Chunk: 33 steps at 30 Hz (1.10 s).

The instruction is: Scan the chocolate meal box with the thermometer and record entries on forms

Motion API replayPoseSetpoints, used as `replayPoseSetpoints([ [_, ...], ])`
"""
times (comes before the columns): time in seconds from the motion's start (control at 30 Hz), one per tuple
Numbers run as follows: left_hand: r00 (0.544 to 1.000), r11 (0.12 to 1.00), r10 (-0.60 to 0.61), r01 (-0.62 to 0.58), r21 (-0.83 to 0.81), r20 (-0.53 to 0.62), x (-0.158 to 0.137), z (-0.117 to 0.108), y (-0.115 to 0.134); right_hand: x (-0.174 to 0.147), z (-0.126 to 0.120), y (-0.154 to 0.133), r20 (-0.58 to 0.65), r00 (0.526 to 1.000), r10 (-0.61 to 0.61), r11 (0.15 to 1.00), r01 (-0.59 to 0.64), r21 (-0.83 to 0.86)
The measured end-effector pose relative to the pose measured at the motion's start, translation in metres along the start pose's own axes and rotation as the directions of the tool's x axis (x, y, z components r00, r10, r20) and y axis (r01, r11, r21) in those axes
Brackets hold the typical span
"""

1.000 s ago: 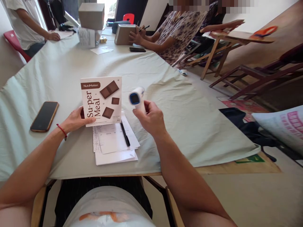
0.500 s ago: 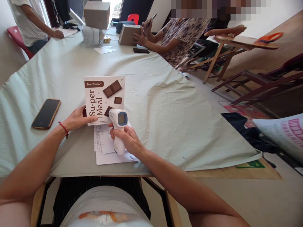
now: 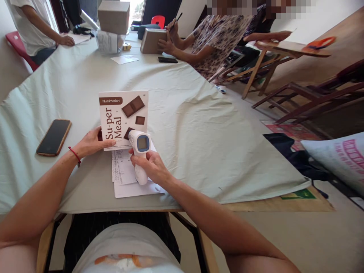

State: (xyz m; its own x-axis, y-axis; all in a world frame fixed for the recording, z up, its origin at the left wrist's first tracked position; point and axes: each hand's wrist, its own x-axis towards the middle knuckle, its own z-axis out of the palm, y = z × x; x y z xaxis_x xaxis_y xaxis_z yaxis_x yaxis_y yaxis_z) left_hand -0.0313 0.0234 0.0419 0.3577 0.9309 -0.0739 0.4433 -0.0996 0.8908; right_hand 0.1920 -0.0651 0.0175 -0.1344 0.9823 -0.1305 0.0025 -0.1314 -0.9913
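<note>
Landmark: the Su-per Meal box, roughly upright, printed face toward the wearer, above the far end of the papers in this view. Whether its lower edge rests on anything cannot be told.

Risks (judgement): the box is held at its lower left only, so a knock on its right side could twist or tip it. Likely cause: the handheld thermometer, whose head overlaps the box's lower right front; contact or a small gap, cannot tell. A slack right grip could drop the thermometer onto the papers on the near side of the box. A sweep of the left forearm might nudge the phone, lying on the counter to the left of the box.

Fingers: left hand closed on the box, thumb across the front at the lower left, the other fingers mostly hidden behind it. Right hand, on the near side of the box and to its right, has its fingers wrapped round the thermometer's handle, thumb on the near face. Trigger pressed or not: cannot tell.
</note>
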Motion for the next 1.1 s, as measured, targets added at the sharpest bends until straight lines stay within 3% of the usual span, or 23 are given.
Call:
replayPoseSetpoints([
  [0.5, 1.000, 1.000, 0.019, -0.019, 0.000, 0.020, 0.002, 0.000, -0.004, -0.001, -0.001, 0.000, 0.021, 1.000, -0.012, 0.999, 0.012, -0.037],
  [0.73, 1.000, 1.000, -0.005, 0.005, 0.001, 0.013, 0.001, 0.000, -0.003, -0.005, -0.006, -0.011, 0.054, 0.996, -0.071, 0.994, 0.066, 0.088],
  [0.97, 0.999, 0.999, -0.035, 0.035, 0.001, 0.019, 0.000, -0.003, 0.005, -0.011, -0.023, -0.025, -0.184, 0.968, -0.169, 0.968, 0.198, 0.156],
  [1.1, 0.999, 0.997, -0.047, 0.046, 0.064, 0.013, -0.003, -0.004, 0.014, -0.008, -0.031, -0.029, -0.239, 0.948, -0.208, 0.950, 0.254, 0.182],
])
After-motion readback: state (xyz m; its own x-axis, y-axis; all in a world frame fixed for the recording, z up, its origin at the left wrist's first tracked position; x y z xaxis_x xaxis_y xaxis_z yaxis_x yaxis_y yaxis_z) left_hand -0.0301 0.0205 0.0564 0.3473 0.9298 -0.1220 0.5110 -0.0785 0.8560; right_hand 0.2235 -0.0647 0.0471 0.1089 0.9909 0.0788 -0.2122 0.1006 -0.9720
